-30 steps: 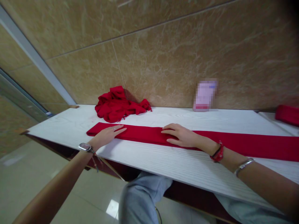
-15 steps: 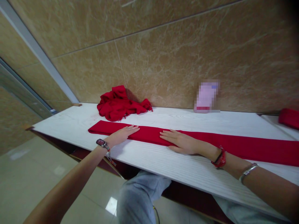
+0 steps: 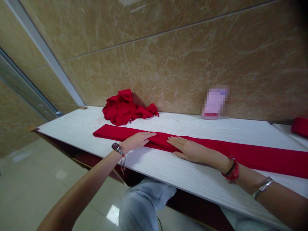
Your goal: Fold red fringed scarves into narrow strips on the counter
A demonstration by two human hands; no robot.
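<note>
Red cloth [image 3: 255, 155] | left hand [image 3: 136, 141], right hand [image 3: 190, 149] atop | white shelved table [image 3: 190, 124]

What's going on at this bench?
A person has the left hand and right hand lying flat, close together, on a long folded red cloth along the white tabletop. A crumpled red cloth with fringe sits behind, by the wall.

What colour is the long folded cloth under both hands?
The long folded cloth is plain red; the head view shows it best.
</note>
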